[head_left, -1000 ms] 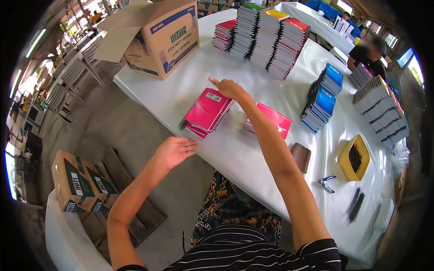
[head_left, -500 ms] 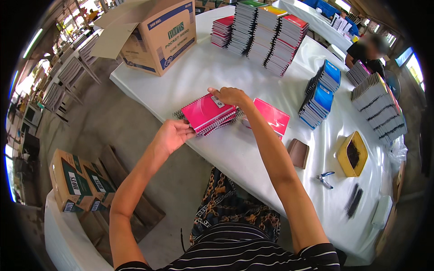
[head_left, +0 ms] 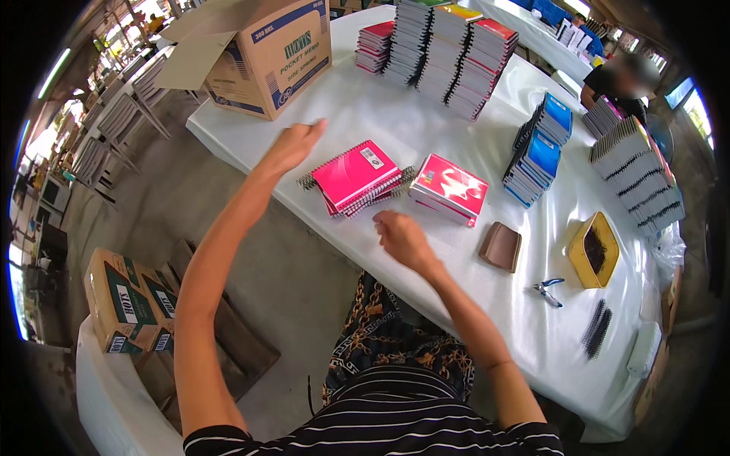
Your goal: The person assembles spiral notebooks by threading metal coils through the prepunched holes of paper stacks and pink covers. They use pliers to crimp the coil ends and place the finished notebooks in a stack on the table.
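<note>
A small pile of pink spiral notebooks (head_left: 356, 176) lies near the table's front edge, its layers slightly turned against one another, with wire coils poking out at both sides. My left hand (head_left: 295, 146) is raised beyond the pile's upper left, fingers drawn together and pointing away toward the carton. My right hand (head_left: 403, 239) is just below the pile's right corner, apart from it, with curled fingers. Whether either hand holds anything small is hidden. To the right of the pile sits a second stack of red-pink notebooks (head_left: 449, 188), shiny on top.
An open carton (head_left: 285, 64) stands at the far left of the white-covered table. Tall notebook stacks (head_left: 445, 57) and blue notebooks (head_left: 538, 152) stand beyond. At right are a brown tray (head_left: 500, 247), pliers (head_left: 548, 292), a yellow container (head_left: 593, 251) and black coils (head_left: 598, 328). Another person (head_left: 620, 83) sits far right.
Both hands have let go of the pink notebook pile. My left hand has moved up and away from me; my right hand has come down toward me, uncovering the second stack.
</note>
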Demonstrator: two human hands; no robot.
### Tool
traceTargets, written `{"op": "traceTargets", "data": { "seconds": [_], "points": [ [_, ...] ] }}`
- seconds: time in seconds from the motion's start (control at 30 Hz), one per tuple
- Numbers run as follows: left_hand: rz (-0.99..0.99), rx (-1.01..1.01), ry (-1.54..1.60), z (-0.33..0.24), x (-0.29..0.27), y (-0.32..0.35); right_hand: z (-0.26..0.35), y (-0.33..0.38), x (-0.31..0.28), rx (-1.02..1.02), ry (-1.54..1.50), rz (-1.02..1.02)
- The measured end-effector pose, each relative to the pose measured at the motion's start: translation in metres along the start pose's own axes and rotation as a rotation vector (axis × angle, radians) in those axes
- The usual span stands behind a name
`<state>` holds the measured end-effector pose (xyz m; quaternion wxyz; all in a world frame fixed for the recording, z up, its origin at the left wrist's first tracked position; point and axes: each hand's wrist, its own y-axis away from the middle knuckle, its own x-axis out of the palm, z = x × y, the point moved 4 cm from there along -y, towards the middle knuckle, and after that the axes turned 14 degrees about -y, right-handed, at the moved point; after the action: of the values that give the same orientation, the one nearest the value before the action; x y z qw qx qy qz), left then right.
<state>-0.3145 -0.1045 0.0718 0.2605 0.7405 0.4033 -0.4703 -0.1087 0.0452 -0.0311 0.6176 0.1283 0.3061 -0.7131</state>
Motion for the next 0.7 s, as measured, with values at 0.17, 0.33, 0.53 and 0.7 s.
{"op": "traceTargets", "data": {
  "seconds": [0.17,0.33,0.53,0.7],
  "points": [
    [0.644,-0.139,0.156,0.049,0.072,-0.050,0.002,-0.014,0.058,0.368,-0.639,0.023],
    [0.606,-0.078,0.132,0.045,0.079,-0.053,0.017,-0.030,0.079,0.390,-0.877,-0.084],
    [0.737,-0.100,0.220,0.090,0.069,-0.052,0.025,-0.026,0.092,0.263,-0.697,0.001],
    [0.969,-0.110,0.254,0.043,0.061,-0.020,-0.013,0.011,0.042,0.409,-0.698,0.035]
  ]
}}
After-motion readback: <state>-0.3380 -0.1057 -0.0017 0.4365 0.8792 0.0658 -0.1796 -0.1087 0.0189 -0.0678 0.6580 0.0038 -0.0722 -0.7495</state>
